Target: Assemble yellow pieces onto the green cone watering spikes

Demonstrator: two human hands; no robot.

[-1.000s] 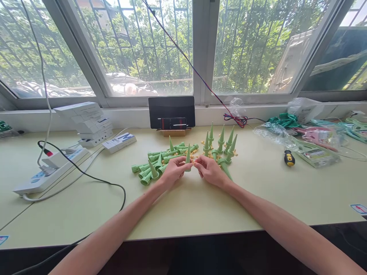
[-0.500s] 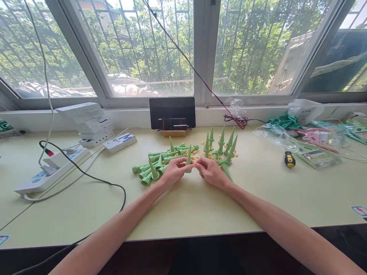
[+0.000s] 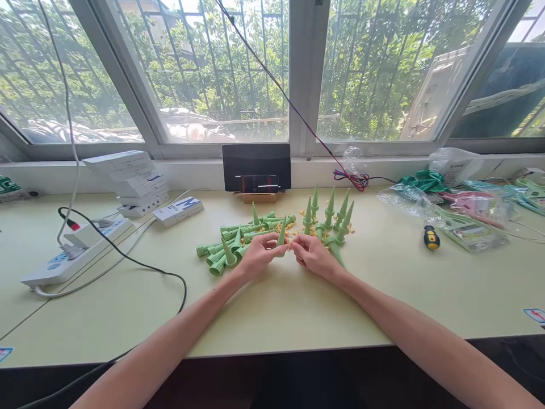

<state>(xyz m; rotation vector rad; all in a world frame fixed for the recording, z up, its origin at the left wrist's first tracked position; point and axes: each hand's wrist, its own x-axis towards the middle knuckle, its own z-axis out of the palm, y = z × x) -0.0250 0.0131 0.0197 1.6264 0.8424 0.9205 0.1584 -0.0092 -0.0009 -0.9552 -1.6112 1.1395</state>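
My left hand [image 3: 263, 250] is closed on a green plastic plant-watering spike [image 3: 281, 232], held with its point up. Close beside it, my right hand [image 3: 312, 251] pinches a small yellowish valve piece [image 3: 290, 244] at the spike's side; the fingers partly hide it. Left of my hands lies a pile of green tubes and cones [image 3: 218, 260], with small yellowish pieces near its right end. To the right stand several green spikes [image 3: 329, 210] with yellowish pieces on their sides, and one green spike [image 3: 336, 251] lies tilted near my right hand.
A phone [image 3: 255, 184] leans against a dark tablet [image 3: 256, 156] at the back. White boxes [image 3: 142, 184] and a power strip [image 3: 80, 250] with cables occupy the left. A screwdriver [image 3: 431, 237] and plastic-bagged items [image 3: 468, 224] lie at right.
My hands keep the same hold on the spike and the small valve piece, with barely any finger movement. The whole view has shifted very slightly.
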